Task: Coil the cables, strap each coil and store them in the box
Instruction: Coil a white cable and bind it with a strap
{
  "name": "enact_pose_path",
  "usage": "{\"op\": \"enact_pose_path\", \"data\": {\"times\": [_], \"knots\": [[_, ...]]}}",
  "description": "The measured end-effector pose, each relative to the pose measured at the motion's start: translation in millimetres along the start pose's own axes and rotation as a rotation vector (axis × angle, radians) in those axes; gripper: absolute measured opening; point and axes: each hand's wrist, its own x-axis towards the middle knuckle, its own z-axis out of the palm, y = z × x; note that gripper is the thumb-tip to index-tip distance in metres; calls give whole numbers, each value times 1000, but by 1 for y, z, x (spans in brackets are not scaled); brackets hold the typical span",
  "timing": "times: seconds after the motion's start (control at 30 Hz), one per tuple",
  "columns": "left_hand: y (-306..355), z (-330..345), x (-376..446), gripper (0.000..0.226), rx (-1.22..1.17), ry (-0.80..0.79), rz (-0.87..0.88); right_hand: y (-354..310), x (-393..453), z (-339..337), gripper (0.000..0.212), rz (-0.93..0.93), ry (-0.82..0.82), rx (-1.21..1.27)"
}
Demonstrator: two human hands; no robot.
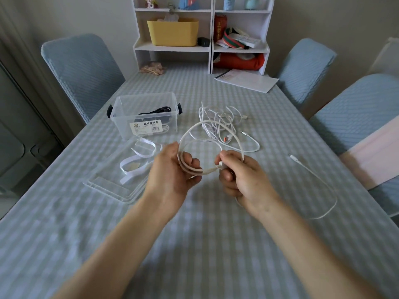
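A white cable [207, 124] forms a round coil held above the table between both hands. My left hand [172, 169] grips the coil's left side, fingers curled round its loops. My right hand [239, 175] pinches the cable at its plug end on the coil's lower right. The cable's loose tail [321, 180] runs from under my right hand out to the right across the table. A tangle of white cables [220, 121] lies behind the coil. The clear plastic box [144, 117] stands at the left with a black cable inside. White straps [138, 160] lie on the box lid [112, 182].
The table carries a blue checked cloth [194, 244]. A white shelf unit [200, 33] with a yellow bin stands at the far edge, with papers [246, 79] before it. Blue-covered chairs [82, 72] flank the table on both sides.
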Motion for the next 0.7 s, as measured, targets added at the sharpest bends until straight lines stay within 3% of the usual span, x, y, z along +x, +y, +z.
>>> {"op": "enact_pose_path", "data": {"times": [0.17,0.3,0.47,0.7], "knots": [[25,-8,5,44,85,-172,-190,-4,2,-10,28,71,-74,-154],[29,-7,10,38,52,-162,-325,-3,4,-8,26,94,-100,-250],[22,-4,13,36,-87,-161,-312,-3,5,-7,24,118,-45,-224],[24,-5,3,51,14,-136,-239,-3,9,-14,36,172,-16,54]]}}
